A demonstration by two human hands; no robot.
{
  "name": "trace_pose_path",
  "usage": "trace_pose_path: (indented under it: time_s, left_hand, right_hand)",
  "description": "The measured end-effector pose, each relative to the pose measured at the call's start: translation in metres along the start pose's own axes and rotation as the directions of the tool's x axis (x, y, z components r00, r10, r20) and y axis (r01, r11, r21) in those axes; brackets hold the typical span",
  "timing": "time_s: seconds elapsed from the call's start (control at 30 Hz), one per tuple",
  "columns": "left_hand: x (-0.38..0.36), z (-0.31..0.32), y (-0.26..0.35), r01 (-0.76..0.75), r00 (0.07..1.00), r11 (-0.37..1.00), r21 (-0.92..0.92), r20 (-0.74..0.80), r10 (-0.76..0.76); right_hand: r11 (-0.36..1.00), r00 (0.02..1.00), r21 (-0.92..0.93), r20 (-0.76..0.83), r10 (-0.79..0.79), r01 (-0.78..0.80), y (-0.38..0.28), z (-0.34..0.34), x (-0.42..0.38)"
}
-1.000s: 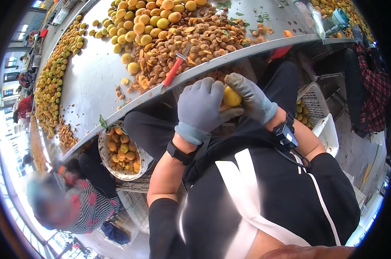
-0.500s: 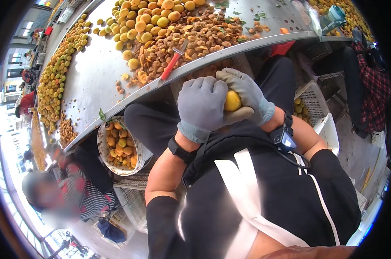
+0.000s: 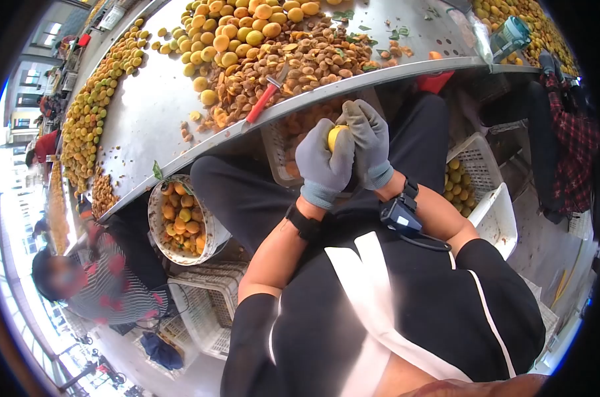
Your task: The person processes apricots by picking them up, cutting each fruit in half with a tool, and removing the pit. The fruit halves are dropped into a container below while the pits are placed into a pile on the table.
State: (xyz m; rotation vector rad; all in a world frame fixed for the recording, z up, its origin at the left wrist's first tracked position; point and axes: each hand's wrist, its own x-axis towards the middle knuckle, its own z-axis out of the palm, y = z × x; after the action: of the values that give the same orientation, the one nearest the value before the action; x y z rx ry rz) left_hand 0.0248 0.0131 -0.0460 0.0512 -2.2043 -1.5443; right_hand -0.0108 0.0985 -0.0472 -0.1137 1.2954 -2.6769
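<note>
Both of my hands wear grey gloves and meet above my lap, just off the table edge. Between them is a yellow apricot point(image 3: 336, 136), partly covered by fingers. My left hand point(image 3: 323, 162) is wrapped round it from the left, and my right hand point(image 3: 371, 142) closes on it from the other side. Below and beyond the hands, a crate point(image 3: 276, 155) holds orange fruit pieces. A red-handled knife point(image 3: 263, 102) lies at the table's edge, beside a heap of brown apricot stones point(image 3: 300, 59).
Whole apricots point(image 3: 237, 30) are heaped on the metal table point(image 3: 147, 106). A white bucket point(image 3: 210, 248) of apricots stands left of my knees, and a crate point(image 3: 478, 162) with more fruit is at the right. Co-workers sit on both sides; one wears a striped top point(image 3: 118, 281).
My hands have moved slightly up and away from my body, turning so the wrists come closer together. The apricot is still between them.
</note>
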Motion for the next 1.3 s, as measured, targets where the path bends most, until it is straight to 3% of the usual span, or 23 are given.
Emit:
trace_pose_path:
  time_s: [0.1, 0.17, 0.2, 0.23, 0.33, 0.43, 0.5, 0.57, 0.7, 0.73, 0.8, 0.83, 0.9, 0.93, 0.97, 1.0, 1.03, 1.1, 1.13, 1.17, 1.2, 1.23, 1.3]
  left_hand:
    - [0.007, -0.008, 0.002, -0.122, 0.989, 0.982, 0.143, 0.105, 0.108]
    - [0.015, -0.018, 0.007, -0.221, 0.968, 0.942, 0.253, 0.178, 0.179]
    - [0.018, -0.022, 0.011, -0.336, 0.933, 0.88, 0.335, 0.247, 0.262]
    - [0.021, -0.023, 0.012, -0.449, 0.886, 0.796, 0.406, 0.32, 0.336]
    - [0.023, -0.024, 0.019, -0.485, 0.869, 0.771, 0.414, 0.324, 0.373]
    - [0.023, -0.02, 0.024, -0.472, 0.881, 0.792, 0.388, 0.252, 0.401]
    - [0.021, -0.016, 0.027, -0.448, 0.894, 0.814, 0.369, 0.179, 0.411]
    - [0.016, -0.014, 0.03, -0.299, 0.954, 0.938, 0.174, 0.074, 0.291]
    - [0.008, -0.012, 0.029, -0.17, 0.983, 0.985, 0.028, 0.074, 0.167]
    - [0.006, -0.009, 0.029, -0.052, 0.995, 0.994, -0.092, 0.078, 0.059]
    - [-0.001, 0.004, 0.029, 0.063, 0.997, 0.966, -0.251, -0.016, -0.07]
    - [-0.002, 0.01, 0.031, 0.063, 0.997, 0.966, -0.252, -0.028, -0.073]
    - [0.004, 0.02, 0.037, 0.346, 0.891, 0.773, -0.532, -0.07, -0.448]
    - [0.013, 0.027, 0.043, 0.382, 0.816, 0.617, -0.688, -0.063, -0.575]
    - [0.014, 0.019, 0.037, 0.375, 0.819, 0.621, -0.688, -0.069, -0.57]
    - [0.013, 0.007, 0.025, 0.512, 0.802, 0.478, -0.714, 0.198, -0.563]
    - [0.014, 0.002, 0.018, 0.652, 0.734, 0.334, -0.681, 0.457, -0.502]
    - [0.014, 0.003, 0.012, 0.636, 0.73, 0.399, -0.66, 0.348, -0.588]
    - [0.015, -0.004, 0.005, 0.687, 0.685, 0.424, -0.59, 0.332, -0.649]
    - [0.015, -0.011, -0.004, 0.736, 0.638, 0.441, -0.514, 0.307, -0.707]
    - [0.015, -0.017, -0.015, 0.724, 0.641, 0.448, -0.525, 0.269, -0.719]
    - [0.016, -0.026, -0.026, 0.769, 0.584, 0.382, -0.512, 0.321, -0.746]
    - [0.014, -0.031, -0.04, 0.769, 0.572, 0.369, -0.522, 0.305, -0.762]
  right_hand:
    - [0.994, 0.997, -0.083, 0.025, 0.072, -0.069, -0.004, -0.013, 0.006]
    - [0.96, 0.973, -0.279, 0.223, 0.063, 0.001, -0.017, -0.014, 0.004]
    - [0.901, 0.897, -0.196, 0.148, 0.416, -0.386, -0.036, -0.009, 0.003]
    - [0.903, 0.899, -0.196, 0.144, 0.413, -0.383, -0.036, -0.01, 0.002]
    - [0.929, 0.916, -0.191, 0.191, 0.352, -0.317, -0.034, -0.008, -0.001]
    - [0.967, 0.967, 0.055, 0.079, 0.244, -0.249, -0.033, 0.003, -0.005]
    - [0.997, 0.999, 0.066, 0.01, 0.046, -0.047, -0.035, 0.013, -0.009]
    - [0.999, 1.0, 0.047, -0.005, -0.028, 0.028, -0.036, 0.023, -0.011]
    - [0.954, 0.962, -0.13, 0.082, -0.26, 0.269, -0.032, 0.02, -0.008]
    - [0.954, 0.962, -0.132, 0.086, -0.259, 0.269, -0.031, 0.017, -0.004]
    - [0.719, 0.822, -0.398, 0.286, -0.492, 0.569, -0.03, 0.007, 0.007]
    - [0.721, 0.823, -0.396, 0.296, -0.485, 0.568, -0.028, 0.001, 0.011]
    - [0.657, 0.773, -0.42, 0.448, -0.449, 0.625, -0.026, -0.01, 0.021]
    - [0.657, 0.772, -0.419, 0.451, -0.448, 0.627, -0.024, -0.011, 0.025]
    - [0.846, 0.905, -0.353, 0.294, -0.306, 0.401, -0.021, -0.009, 0.03]
    - [0.96, 0.983, -0.237, 0.148, -0.113, 0.146, -0.02, -0.009, 0.035]
    - [0.959, 0.982, -0.237, 0.145, -0.121, 0.153, -0.018, -0.014, 0.039]
    - [0.984, 0.966, -0.091, 0.193, 0.169, -0.154, -0.009, -0.033, 0.044]
    - [0.895, 0.966, -0.416, 0.252, -0.058, 0.162, -0.004, -0.036, 0.04]
    - [0.895, 0.968, -0.416, 0.242, -0.06, 0.16, -0.004, -0.041, 0.04]
    - [0.979, 0.969, -0.086, 0.153, 0.196, -0.185, -0.012, -0.039, 0.039]
    - [0.836, 0.879, 0.273, 0.163, 0.448, -0.477, -0.016, -0.038, 0.039]
    - [0.812, 0.863, 0.295, 0.137, 0.485, -0.503, -0.015, -0.043, 0.039]
